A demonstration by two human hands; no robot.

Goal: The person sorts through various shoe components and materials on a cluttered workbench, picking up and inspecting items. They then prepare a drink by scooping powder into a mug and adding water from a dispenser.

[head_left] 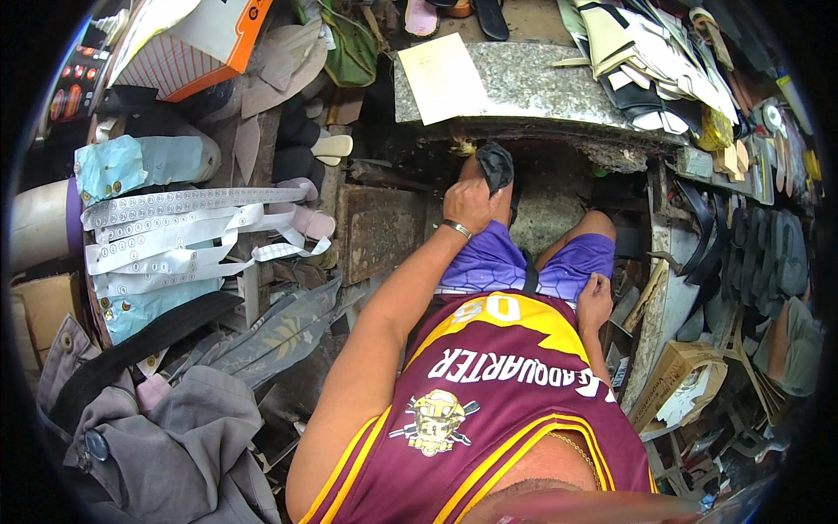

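Observation:
Over my left knee, my left hand (470,206) is closed around a crumpled black piece of thin, cloth-like material (496,167), whose exact kind I cannot make out. A metal bracelet circles that wrist. My right hand (595,302) rests against the side of my purple shorts (574,269), fingers loosely bent and nothing visible in them. Just ahead of my knees stands a worn, speckled workbench (532,87). A pale yellow sheet (443,79) lies on its left part.
Pale cut sheets and black pieces (642,65) are heaped at the bench's right. Printed white strips (175,236) and a grey garment (188,437) crowd my left. On my right are hanging black soles (764,258) and a cardboard box (676,384). An orange-and-white box (196,52) stands far left.

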